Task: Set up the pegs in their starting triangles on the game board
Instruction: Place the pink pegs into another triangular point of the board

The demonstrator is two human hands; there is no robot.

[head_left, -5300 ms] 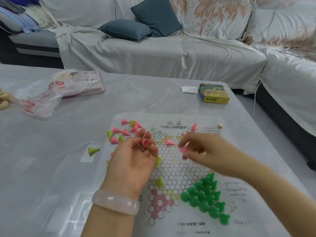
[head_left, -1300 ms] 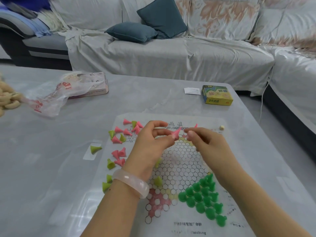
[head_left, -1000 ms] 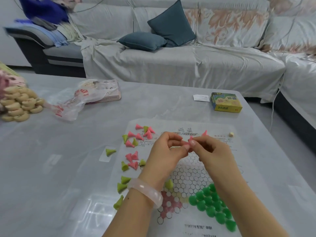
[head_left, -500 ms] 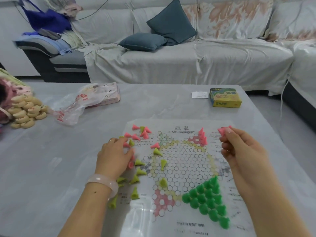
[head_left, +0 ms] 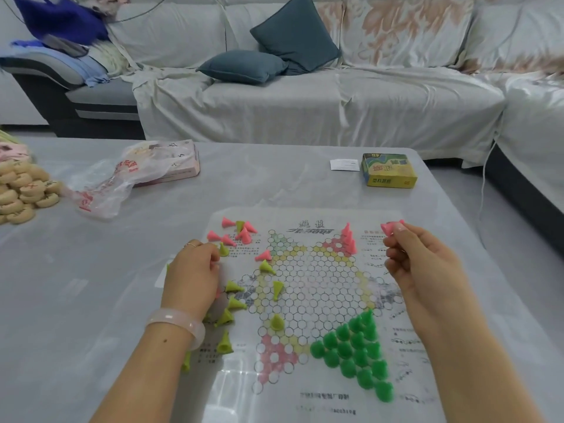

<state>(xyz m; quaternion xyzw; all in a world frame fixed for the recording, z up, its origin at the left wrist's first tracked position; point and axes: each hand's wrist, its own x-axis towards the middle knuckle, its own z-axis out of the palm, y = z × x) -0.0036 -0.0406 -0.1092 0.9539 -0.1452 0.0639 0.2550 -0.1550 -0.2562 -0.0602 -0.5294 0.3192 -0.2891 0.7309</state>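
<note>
A paper game board [head_left: 308,288] printed with a star of hexagonal cells was laid flat on the grey desk [head_left: 91,270], near its front edge. The dark green pegs [head_left: 354,349] were stood upright in a filled triangle at the board's near right point. A short row of pink pegs [head_left: 348,239] was stood along the far right triangle, most of whose cells were left uncovered. Loose pink pegs [head_left: 235,233] were scattered on their sides at the board's far left corner, and yellow-green pegs [head_left: 235,303] were strewn along the left edge, a few on the cells. The left hand [head_left: 192,276], a pale bangle [head_left: 177,323] worn at its wrist, was rested palm down among these loose pegs with the fingers curled; whether anything was gripped under it could not be told. The right hand [head_left: 418,257] was raised over the board's right margin, with a pink peg [head_left: 389,228] pinched at its fingertips. Farther back on the desk, a yellow box [head_left: 389,170], a crumpled plastic bag [head_left: 122,178] and a heap of round tan discs [head_left: 21,190] were seen.
</note>
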